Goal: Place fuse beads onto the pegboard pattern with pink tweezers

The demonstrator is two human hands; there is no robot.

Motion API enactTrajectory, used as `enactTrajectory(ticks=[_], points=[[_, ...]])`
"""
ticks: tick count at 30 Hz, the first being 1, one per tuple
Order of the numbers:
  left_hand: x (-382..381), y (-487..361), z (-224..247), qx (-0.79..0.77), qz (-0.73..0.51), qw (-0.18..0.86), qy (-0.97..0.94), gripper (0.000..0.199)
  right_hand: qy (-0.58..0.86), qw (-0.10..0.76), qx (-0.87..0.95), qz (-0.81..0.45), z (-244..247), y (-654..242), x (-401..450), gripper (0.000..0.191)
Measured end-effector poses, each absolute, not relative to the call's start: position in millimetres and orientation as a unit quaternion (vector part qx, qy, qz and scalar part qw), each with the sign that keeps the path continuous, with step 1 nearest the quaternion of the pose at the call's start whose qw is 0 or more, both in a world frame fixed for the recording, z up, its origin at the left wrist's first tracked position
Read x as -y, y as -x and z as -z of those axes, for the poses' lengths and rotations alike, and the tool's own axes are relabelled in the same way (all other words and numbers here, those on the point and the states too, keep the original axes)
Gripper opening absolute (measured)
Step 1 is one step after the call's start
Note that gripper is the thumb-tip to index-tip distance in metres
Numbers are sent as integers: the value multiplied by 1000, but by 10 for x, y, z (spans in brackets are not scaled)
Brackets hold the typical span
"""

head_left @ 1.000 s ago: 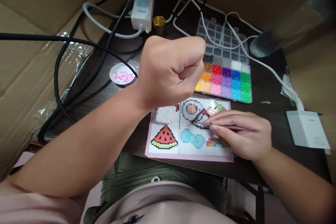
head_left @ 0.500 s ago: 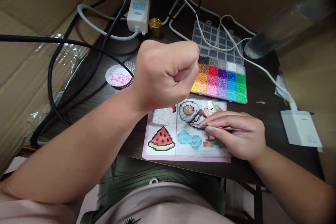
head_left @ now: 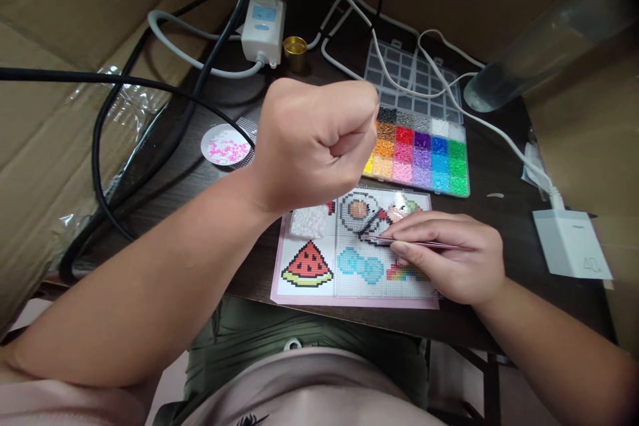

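On the far left I see creased brown cardboard [head_left: 54,6] with crinkled clear plastic film [head_left: 124,113] lying against it, and thick black cables [head_left: 150,90] looping across the dark, matte tabletop [head_left: 499,173]. A small round white dish [head_left: 225,144] holds pink beads. Behind it sit a white power strip [head_left: 262,23] and a shiny gold cap [head_left: 295,53].

My left hand [head_left: 314,140] hangs raised above the table, curled into a tight fist; I cannot tell whether anything is inside it. Below it lies the square pegboard [head_left: 357,246], clear and studded, on a pink sheet, carrying a bead watermelon [head_left: 307,265], a white patch, a round black-rimmed figure and a pale blue blob (all knobbly, pixel-like shapes).

My right hand [head_left: 449,256] rests on the pegboard's right part, fingers pinching slim metal tweezers [head_left: 414,243] whose tips touch the black beads near the board's middle. Beyond, a clear plastic bead box [head_left: 419,146] shows a grid of rainbow-coloured compartments, lid open. White cords [head_left: 499,133] run to a white charger block [head_left: 572,243] at the right.
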State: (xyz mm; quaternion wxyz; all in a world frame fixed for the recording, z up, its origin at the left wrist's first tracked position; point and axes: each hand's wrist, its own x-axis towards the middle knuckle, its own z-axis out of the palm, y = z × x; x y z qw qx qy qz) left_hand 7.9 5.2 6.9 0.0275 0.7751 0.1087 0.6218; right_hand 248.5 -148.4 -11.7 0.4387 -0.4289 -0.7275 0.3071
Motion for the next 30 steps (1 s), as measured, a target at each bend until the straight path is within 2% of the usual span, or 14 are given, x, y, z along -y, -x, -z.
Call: enactTrajectory(ticks=[4, 8, 13, 21, 30], points=[[-37, -79, -64, -128, -616, 15, -777, 49, 430, 434, 731, -302, 120, -2492, 1487, 18], [-4, -73, -103, -94, -614, 48, -783, 50, 440, 441, 725, -294, 111, -2497, 1498, 19], [-15, -80, -109, -93, -617, 52, -780, 50, 426, 449, 727, -297, 94, -2497, 1505, 25], [-81, -52, -33, -146, -606, 3, -782, 46, 420, 448, 732, -296, 101, -2496, 1505, 29], [-45, -48, -81, -105, -620, 33, -777, 51, 412, 449, 737, -293, 103, -2490, 1489, 28]])
